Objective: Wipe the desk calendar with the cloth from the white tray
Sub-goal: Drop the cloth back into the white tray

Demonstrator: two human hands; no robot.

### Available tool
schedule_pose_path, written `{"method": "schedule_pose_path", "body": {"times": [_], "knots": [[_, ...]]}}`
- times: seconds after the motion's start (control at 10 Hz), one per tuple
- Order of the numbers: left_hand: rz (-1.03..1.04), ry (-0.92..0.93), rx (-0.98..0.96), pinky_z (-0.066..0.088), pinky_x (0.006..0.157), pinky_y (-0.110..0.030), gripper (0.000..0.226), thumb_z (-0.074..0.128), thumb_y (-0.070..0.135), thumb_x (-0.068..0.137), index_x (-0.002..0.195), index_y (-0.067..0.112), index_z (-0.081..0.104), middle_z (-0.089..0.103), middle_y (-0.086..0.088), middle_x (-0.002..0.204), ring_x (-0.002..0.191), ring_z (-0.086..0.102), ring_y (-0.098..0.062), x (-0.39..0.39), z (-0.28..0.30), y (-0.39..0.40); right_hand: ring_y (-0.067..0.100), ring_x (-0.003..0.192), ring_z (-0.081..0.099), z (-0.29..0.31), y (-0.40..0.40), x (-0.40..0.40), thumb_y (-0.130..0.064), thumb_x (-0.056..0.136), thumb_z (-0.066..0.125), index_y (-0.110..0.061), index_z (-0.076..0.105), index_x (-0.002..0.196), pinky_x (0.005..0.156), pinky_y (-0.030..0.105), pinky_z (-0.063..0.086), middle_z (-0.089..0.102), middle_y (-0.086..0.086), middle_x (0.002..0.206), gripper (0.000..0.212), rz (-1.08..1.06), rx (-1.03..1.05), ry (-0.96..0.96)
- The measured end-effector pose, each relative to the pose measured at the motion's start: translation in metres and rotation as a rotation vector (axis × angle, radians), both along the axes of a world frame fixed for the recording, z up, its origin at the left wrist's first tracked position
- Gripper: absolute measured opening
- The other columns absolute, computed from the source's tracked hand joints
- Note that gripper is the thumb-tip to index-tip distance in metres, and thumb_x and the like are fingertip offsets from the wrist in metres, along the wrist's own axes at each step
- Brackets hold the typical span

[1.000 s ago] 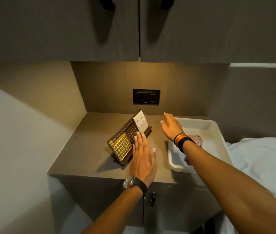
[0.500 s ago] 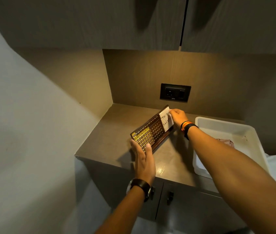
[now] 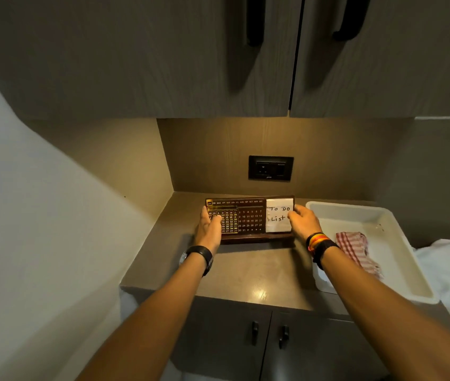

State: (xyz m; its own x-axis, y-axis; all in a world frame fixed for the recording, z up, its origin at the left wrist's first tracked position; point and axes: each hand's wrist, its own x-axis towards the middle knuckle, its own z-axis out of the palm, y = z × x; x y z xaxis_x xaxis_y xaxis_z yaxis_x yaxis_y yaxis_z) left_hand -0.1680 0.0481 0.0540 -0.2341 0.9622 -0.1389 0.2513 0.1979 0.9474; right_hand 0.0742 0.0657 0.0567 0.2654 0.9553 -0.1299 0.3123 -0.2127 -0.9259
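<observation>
Fingers [image 3: 293, 214] of the right hand [image 3: 303, 224] are curled round the right end of the desk calendar [image 3: 250, 220], thumb pressed onto the white "To Do List" note [image 3: 278, 219] stuck on its face, so that's a proper grip on that end. Over on the other side the left hand [image 3: 209, 228] has its fingers laid up against the left edge, thumb over the gold date tiles, gripping that end too as far as I can tell. So both hands are on the calendar, which stands tilted back on its dark wooden base [image 3: 256, 239], facing the camera squarely, on the brown counter [image 3: 245, 273] just below the wall socket [image 3: 270, 168]. Looks to me like the step in hand is just setting or steadying the calendar where it can be reached, not wiping yet, since neither hand has any cloth in it. The red-and-white checked cloth [image 3: 354, 250] is lying bunched in the white tray [image 3: 399, 273], which sits on the counter just to the right of the calendar, partly behind the right forearm. My guess for the next move: right hand lets go, swings over to the tray and pinches up the cloth, while the left keeps hold so the calendar doesn't tip or slide. Only thing I'd watch is that paper note, since a rough wipe could drag or crease it, so go light there.
</observation>
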Motion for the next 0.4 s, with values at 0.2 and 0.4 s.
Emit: {"method": "schedule_pose_path", "body": {"times": [0.2, 0.4], "knots": [[-0.075, -0.006, -0.018, 0.044, 0.095, -0.03, 0.06, 0.043, 0.032, 0.105, 0.161, 0.025, 0.022, 0.05, -0.007, 0.152, 0.127, 0.056, -0.027, -0.006, -0.015, 0.022, 0.027, 0.103, 0.067, -0.005, -0.009, -0.01, -0.017, 0.101, 0.046, -0.013, 0.06, 0.127, 0.089, 0.042, 0.057, 0.068, 0.013, 0.126, 0.03, -0.095, -0.036, 0.014], [-0.129, 0.03, -0.044, 0.048, 0.107, -0.045, 0.06, 0.04, 0.035, 0.107, 0.162, 0.027, 0.017, 0.048, -0.008, 0.154, 0.129, 0.056, -0.028, -0.017, -0.021, 0.022, 0.027, 0.106, 0.066, -0.004, -0.012, -0.022, -0.016, 0.1, 0.048, -0.015, 0.057, 0.132, 0.09, 0.041, 0.057, 0.066, 0.013, 0.13, 0.034, -0.115, -0.077, -0.006]]}}
